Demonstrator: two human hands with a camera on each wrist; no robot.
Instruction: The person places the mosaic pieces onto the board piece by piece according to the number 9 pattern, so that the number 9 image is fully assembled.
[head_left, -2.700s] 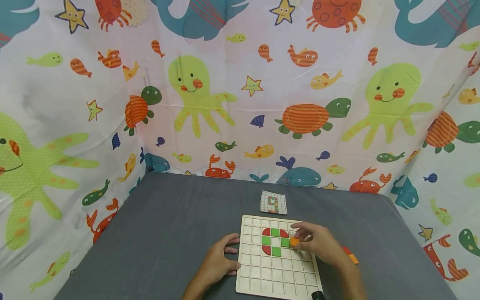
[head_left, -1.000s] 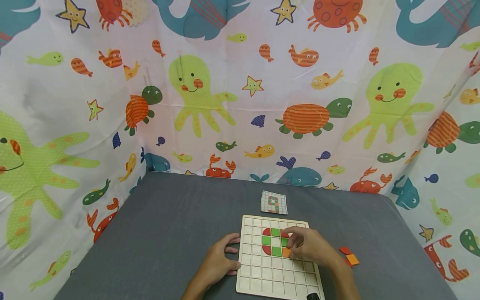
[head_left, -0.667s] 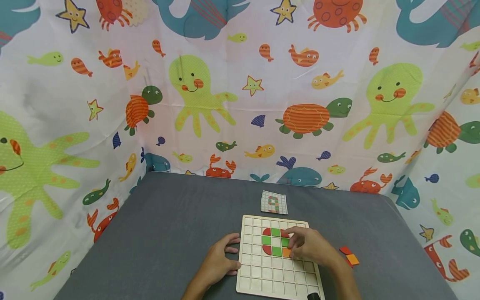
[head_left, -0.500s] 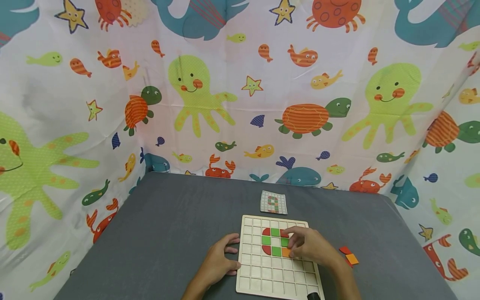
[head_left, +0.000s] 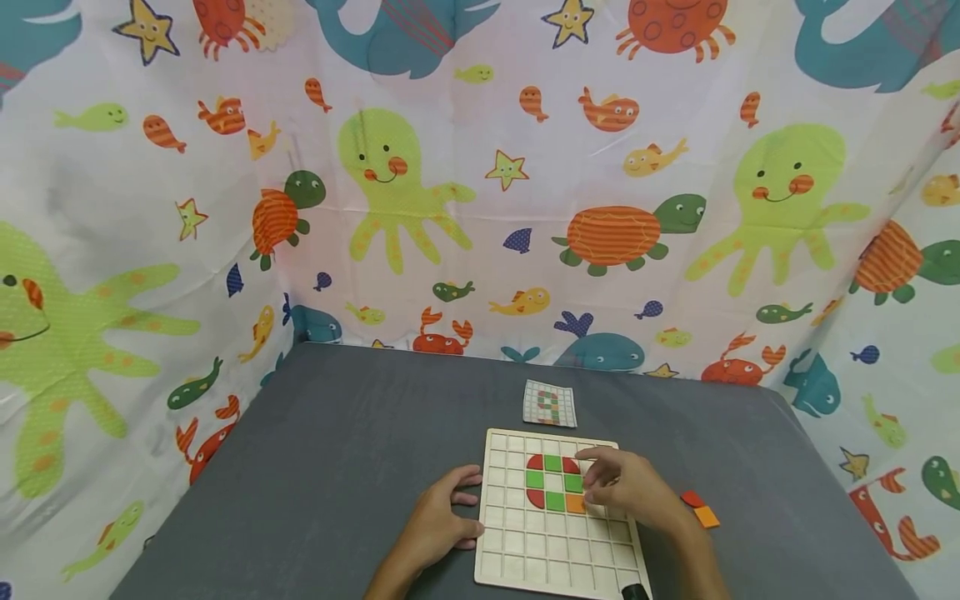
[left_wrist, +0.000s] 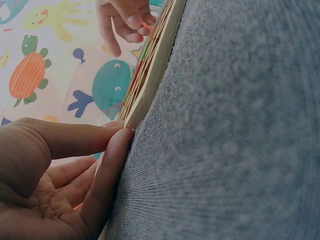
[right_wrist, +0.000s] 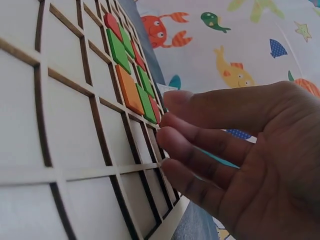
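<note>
One board (head_left: 536, 546) holds four green tiles (head_left: 555, 502), three red tiles (head_left: 535, 499) and one orange tile (head_left: 574, 503), with one loose red tile (head_left: 692, 498) and one loose orange tile (head_left: 707, 517) visible beside it, plus one card (head_left: 550, 404) and two hands (head_left: 437, 518).

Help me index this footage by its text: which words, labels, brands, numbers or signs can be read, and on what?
None readable.
Card: coloured grid pattern; any print is too small to read.
Wooden board and coloured tiles: no writing visible.
Backdrop: sea-animal pictures, no lettering visible.
</note>
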